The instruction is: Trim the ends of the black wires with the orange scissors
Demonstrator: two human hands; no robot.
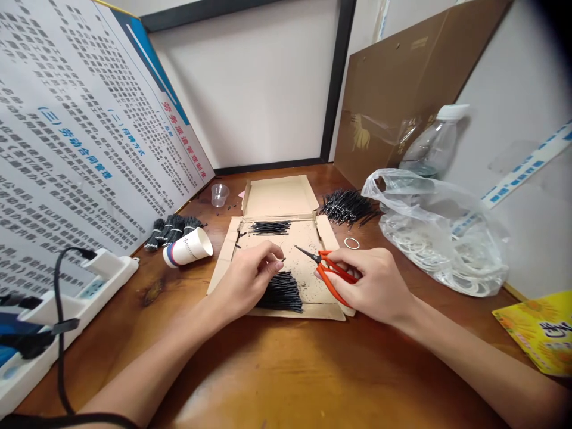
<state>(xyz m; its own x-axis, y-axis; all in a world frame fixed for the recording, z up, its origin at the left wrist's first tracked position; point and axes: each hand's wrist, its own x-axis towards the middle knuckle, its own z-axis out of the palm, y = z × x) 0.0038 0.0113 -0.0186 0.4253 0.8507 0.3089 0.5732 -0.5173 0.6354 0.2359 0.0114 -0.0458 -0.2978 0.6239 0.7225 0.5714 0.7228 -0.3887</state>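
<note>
My left hand (250, 280) is closed in a pinch on a short black wire piece, its tip poking out to the right. It hovers over a pile of black wire pieces (280, 293) on a flattened cardboard box (277, 196). My right hand (373, 283) grips orange-handled snips (328, 267), the blades pointing left toward the pinched wire and a small gap apart from it. A second, smaller row of black wire pieces (270, 227) lies farther back on the cardboard.
A tipped paper cup (187, 248) and bundled black wires (172, 230) lie left. A white power strip (67, 310) sits at far left. Loose black wires (346, 205), a rubber band (351, 242), a clear bag of bands (440, 235), a plastic bottle (435, 143) and a small clear cup (219, 194) stand behind.
</note>
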